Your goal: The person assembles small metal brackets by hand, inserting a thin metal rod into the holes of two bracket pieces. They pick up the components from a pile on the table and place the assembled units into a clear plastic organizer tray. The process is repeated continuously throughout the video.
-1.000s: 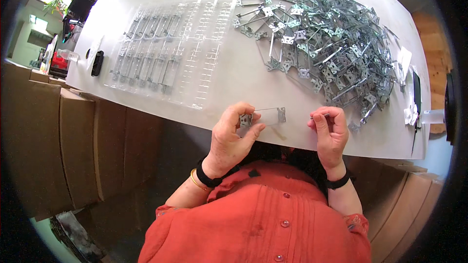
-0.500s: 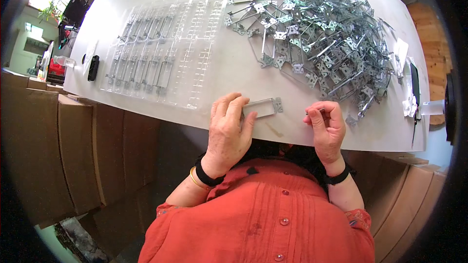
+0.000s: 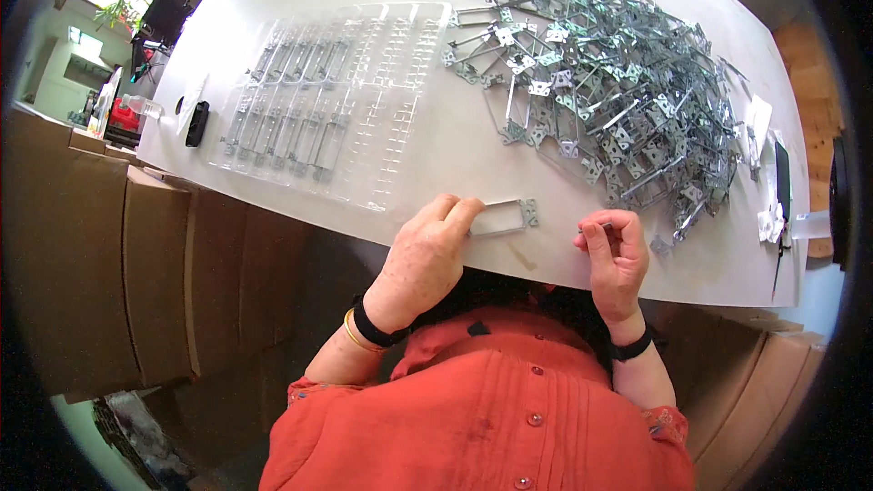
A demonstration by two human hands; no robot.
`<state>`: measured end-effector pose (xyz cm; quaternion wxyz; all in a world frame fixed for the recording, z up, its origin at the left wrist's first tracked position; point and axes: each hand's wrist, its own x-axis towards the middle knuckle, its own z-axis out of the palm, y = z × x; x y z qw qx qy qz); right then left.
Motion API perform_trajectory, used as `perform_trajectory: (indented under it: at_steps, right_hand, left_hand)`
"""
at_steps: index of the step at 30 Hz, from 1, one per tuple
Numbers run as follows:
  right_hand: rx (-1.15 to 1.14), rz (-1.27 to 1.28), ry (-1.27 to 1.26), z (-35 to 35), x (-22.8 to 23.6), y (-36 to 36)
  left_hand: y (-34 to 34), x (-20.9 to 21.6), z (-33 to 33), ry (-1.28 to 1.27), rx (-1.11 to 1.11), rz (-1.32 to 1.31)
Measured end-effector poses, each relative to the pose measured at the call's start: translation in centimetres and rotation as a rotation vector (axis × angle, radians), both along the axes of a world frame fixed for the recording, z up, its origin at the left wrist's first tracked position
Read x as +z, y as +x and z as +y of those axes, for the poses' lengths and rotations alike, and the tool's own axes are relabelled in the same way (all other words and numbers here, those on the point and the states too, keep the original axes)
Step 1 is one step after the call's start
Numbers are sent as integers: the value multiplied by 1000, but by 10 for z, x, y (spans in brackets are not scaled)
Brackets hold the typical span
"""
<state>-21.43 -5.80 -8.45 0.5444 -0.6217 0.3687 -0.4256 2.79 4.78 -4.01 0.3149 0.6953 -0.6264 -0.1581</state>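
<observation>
Gripping left end of metal bracket (image 3: 529,213) with left hand (image 3: 427,255), picture centre, likely to leave right end clear | pinching small dark piece (image 3: 607,226) in right hand (image 3: 619,264), right of centre, apparently for control

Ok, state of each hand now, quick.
Left hand: closed on the near end of a rectangular metal bracket.
Right hand: closed, fingertips pinching a small dark piece, too small to identify.
</observation>
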Motion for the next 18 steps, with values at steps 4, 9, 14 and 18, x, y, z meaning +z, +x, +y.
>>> perform_trajectory:
  at_steps: [4,9,14,18]
  right_hand:
    - [8,9,7,0,3,2]
    - [16,10,-2,0,1,0]
    - [27,12,-5,-1,0,0]
    - [34,23,16,-2,0,-2]
  left_hand:
    - [5,0,1,37,-58,-11]
    - [9,10,4,92,-57,18]
    - [22,37,6,-41,91,28]
    - [50,52,-11,-214,246,-73]
